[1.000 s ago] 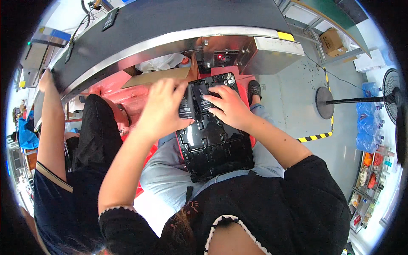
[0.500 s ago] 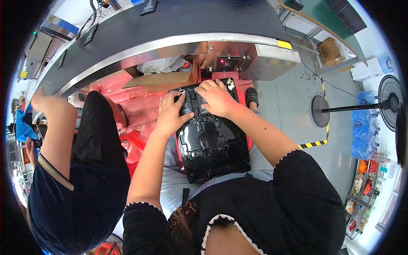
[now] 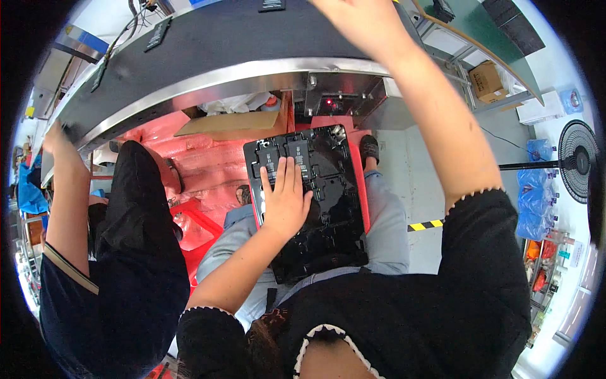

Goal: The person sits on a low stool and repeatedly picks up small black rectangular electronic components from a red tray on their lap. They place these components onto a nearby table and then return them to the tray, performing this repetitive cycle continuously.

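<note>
A black plastic tray (image 3: 334,237) with moulded compartments rests on my lap. Two flat black rectangular pieces with small pale print, resembling phone batteries, sit side by side at its far left: the left piece (image 3: 267,155) and the right piece (image 3: 297,149). My left hand (image 3: 285,199) lies flat over the tray, fingers extended, fingertips on the near ends of these pieces. Over the dark conveyor belt (image 3: 221,41), my right hand (image 3: 360,16) is stretched far forward. The top edge of the picture cuts off its fingers, so anything in them is hidden.
Similar flat black pieces lie on the belt, one piece (image 3: 272,5) at the top edge, another (image 3: 158,35) further left. A metal rail (image 3: 252,68) edges the belt. A co-worker's arm (image 3: 68,202) is at left. An open carton (image 3: 227,124) stands beneath; a fan (image 3: 574,158) stands right.
My right hand has left the tray and swung forward over the belt. My left hand has shifted slightly nearer and right, flattening over the pieces. The belt pieces have moved right.
</note>
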The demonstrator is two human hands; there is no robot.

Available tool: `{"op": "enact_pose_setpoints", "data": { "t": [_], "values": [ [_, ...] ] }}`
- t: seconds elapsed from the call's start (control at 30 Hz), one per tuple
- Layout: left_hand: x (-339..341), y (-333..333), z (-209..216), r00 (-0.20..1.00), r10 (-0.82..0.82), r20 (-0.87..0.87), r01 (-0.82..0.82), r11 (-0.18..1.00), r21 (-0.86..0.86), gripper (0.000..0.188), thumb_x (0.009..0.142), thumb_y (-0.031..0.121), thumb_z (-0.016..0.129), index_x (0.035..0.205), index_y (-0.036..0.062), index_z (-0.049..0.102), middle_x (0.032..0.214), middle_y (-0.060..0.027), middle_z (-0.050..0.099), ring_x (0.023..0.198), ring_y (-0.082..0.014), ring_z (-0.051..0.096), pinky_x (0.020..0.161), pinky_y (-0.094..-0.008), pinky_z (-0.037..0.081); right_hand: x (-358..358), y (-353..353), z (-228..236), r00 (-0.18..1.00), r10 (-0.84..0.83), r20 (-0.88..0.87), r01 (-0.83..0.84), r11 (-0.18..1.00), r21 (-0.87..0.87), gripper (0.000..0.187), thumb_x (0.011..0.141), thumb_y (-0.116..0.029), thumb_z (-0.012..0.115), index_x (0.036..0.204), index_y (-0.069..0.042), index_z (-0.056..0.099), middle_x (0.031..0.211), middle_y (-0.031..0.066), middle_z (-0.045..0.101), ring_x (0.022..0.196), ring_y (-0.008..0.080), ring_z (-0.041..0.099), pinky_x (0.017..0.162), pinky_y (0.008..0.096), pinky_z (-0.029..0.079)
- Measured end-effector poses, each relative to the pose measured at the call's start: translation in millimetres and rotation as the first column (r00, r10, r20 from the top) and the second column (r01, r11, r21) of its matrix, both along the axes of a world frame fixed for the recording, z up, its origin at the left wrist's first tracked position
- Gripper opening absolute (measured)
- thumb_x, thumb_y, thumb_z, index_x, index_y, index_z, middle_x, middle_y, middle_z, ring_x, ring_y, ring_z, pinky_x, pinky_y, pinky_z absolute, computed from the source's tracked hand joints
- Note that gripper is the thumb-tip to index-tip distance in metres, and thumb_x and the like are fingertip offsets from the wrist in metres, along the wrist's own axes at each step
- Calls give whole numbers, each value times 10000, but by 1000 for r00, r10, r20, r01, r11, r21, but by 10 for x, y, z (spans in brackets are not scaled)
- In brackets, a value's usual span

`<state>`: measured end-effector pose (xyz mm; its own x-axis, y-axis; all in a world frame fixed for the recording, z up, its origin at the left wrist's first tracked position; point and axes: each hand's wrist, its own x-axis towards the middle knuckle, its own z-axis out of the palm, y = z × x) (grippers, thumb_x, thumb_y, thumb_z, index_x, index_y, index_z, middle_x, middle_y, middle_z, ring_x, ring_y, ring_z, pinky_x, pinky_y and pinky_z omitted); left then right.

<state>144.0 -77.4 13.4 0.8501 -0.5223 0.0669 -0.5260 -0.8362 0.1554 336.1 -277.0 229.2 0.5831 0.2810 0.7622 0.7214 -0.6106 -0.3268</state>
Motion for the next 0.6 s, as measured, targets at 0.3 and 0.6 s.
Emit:
{"op": "enact_pose_setpoints", "data": {
  "t": [0.3, 0.6],
  "values": [
    [432, -20, 88, 987, -137, -83, 130, 988, -84, 678, 846, 302, 652, 1423, 63, 389, 1474, -129, 357, 1399, -313, 297, 1131, -601, 165, 1266, -283, 161, 639, -474, -606, -144, 700, -699, 520, 715, -336, 747, 1096, 11, 676, 1111, 205, 673, 1033, 330, 638, 897, 426, 483],
    [609, -73, 74, 974, -194, -120, 164, 961, -221, 781, 760, 372, 729, 1412, 85, 408, 1388, -142, 417, 1379, -349, 314, 1121, -611, 184, 102, -642, 335, 838, -159, -523, 145, 987, -67, 371, 759, -193, 716, 1071, 4, 679, 1025, 210, 671, 944, 337, 637, 868, 365, 494]
  ]
}}
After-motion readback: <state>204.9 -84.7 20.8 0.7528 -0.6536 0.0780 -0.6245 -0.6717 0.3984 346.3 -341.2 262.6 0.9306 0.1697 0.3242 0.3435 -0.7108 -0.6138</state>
